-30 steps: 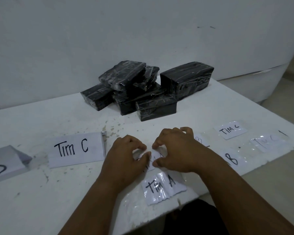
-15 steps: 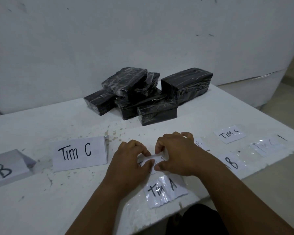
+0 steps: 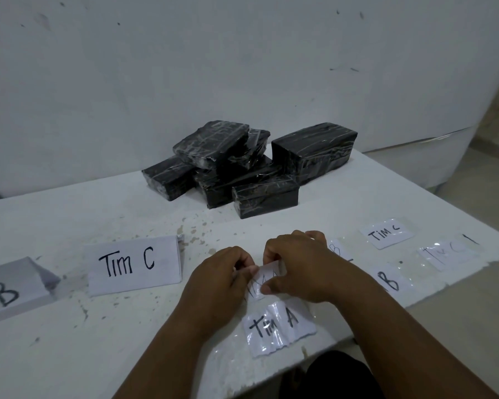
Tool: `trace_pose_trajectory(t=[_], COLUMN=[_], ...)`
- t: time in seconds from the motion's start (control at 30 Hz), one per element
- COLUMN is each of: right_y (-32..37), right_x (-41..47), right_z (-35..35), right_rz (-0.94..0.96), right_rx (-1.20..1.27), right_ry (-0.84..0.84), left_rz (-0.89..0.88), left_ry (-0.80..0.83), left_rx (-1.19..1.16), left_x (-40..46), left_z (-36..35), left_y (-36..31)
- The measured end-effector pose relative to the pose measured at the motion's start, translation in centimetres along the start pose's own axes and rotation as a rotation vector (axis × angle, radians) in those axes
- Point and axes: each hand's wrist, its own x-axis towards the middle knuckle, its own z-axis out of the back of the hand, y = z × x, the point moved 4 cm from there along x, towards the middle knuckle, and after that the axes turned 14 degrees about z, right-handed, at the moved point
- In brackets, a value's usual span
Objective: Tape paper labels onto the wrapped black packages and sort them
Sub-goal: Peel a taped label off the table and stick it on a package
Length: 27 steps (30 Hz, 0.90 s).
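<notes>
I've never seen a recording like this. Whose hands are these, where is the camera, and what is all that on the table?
There is no machine here: a person wears a wide-angle camera on the head, looking forward and down at their own two bare hands. The left hand and the right hand together pinch a small paper label just above the white table. Its writing is mostly covered. Nearer the person lies a "Tim A" label under shiny clear tape. To the left stands a folded "Tim C" sign, and more small labels lie to the right. At the back, by the wall, sits a pile of black packages in clear wrap, none labelled yet as far as shows.
</notes>
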Motion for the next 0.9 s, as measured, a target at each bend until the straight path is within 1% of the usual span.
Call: trace_pose_trajectory(t=[0.23, 0.43, 0.67, 0.9], right_y=[-0.2, -0.3, -0.8, -2.5], right_x=[-0.4, -0.7, -1.0, -2.0], right_z=[0.3, 0.4, 0.5, 1.0], right_rz=[-0.025, -0.040, -0.041, -0.061], right_rx=[0.022, 0.008, -0.038, -0.002], right_ry=[-0.032, -0.010, 0.018, 0.017], left_rz=[-0.060, -0.078, -0.010, 0.016], left_ry=[0.005, -0.005, -0.016, -0.047], left_rx=[-0.099, -0.133, -0.230, -0.316], left_x=[-0.1, -0.3, -0.5, -0.5], left_z=[0.5, 0.6, 0.6, 1.3], left_y=[-0.2, -0.4, -0.5, -1.2])
